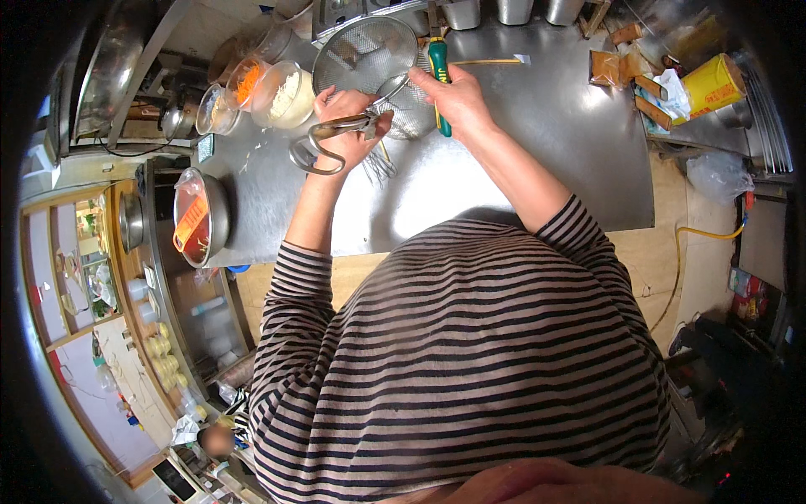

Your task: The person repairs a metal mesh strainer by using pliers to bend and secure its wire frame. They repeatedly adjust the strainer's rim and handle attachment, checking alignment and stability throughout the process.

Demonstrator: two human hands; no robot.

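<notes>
The scissors are lying across the left hand, handles pointing toward the person, fingers clenching them. Just beyond, the right hand is gripping the strainer rim above the steel table.

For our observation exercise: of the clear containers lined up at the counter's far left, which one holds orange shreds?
The second container from the hands: orange shreds inside, while its nearer neighbour holds white shreds.

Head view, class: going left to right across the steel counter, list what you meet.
Metal bowl with an orange tool → scissors in the left hand → mesh strainer → green-handled tool by the right hand → yellow can.
</notes>
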